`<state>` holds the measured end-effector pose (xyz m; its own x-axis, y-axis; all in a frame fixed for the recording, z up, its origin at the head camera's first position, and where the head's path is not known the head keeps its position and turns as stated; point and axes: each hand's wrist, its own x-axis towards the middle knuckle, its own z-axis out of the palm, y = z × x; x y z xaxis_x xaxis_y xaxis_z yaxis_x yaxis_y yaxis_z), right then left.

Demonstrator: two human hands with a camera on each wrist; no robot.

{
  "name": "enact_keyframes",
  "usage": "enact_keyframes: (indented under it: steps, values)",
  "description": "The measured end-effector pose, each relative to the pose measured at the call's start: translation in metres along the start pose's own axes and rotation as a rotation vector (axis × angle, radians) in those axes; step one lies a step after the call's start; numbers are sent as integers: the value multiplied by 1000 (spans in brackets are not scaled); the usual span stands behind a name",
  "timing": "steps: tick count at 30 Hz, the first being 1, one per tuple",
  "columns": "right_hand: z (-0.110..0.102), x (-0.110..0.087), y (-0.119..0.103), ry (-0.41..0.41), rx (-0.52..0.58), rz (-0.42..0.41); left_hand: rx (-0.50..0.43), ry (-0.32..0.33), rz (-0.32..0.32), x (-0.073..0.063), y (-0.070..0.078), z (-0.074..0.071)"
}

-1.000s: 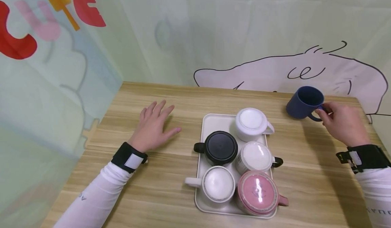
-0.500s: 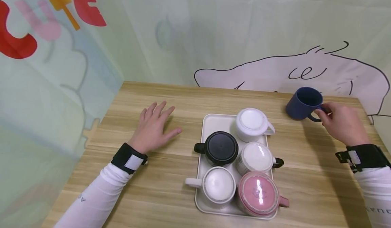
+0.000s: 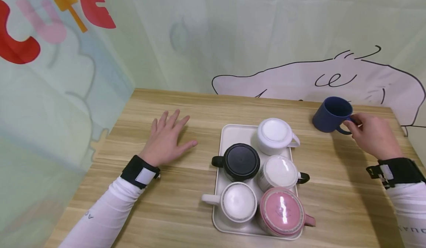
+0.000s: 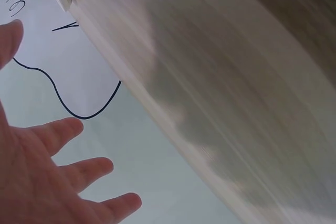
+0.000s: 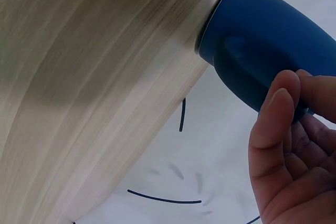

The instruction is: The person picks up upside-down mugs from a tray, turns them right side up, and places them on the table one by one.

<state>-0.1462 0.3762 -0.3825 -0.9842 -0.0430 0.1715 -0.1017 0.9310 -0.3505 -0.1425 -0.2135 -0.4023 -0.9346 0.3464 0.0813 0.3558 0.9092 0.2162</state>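
Note:
At the table's back right stands a blue mug (image 3: 327,115), upright with its mouth facing up. My right hand (image 3: 376,135) pinches its handle between thumb and fingers; the right wrist view shows the grip on the blue mug (image 5: 268,35) close up, its base at the tabletop. Over the left part of the table, my left hand (image 3: 164,141) is spread with straight fingers and holds nothing. In the left wrist view, the fingers (image 4: 89,174) of that hand stand apart from one another.
Between the hands lies a white tray (image 3: 233,131) with several upside-down mugs: a white mug (image 3: 274,133) at the back, a black mug (image 3: 241,162), a black-handled white mug (image 3: 279,172), another white mug (image 3: 238,202) and a pink mug (image 3: 283,211). A printed curtain (image 3: 199,37) hangs behind.
The blue mug and the right hand have shifted only very slightly toward the near side. The left hand and the mugs on the tray stay about where they were.

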Motion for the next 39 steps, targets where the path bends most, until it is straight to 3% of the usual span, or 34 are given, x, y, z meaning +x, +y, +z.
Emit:
enact_keyframes:
  steps: [25, 31, 36, 39]
  values:
    - [2, -5, 4, 17, 37, 72, 13, -18, -16, -2, -2, 2]
    - [-2, -8, -3, 72, -15, 87, 26, -15, -16, -1, -1, 3]
    - [-7, -12, -16, 148, -42, 43, 29, -18, -18, -1, -1, 3]
    - [-9, -16, -29, 142, -36, 11, 29, -19, -21, -2, -1, 3]
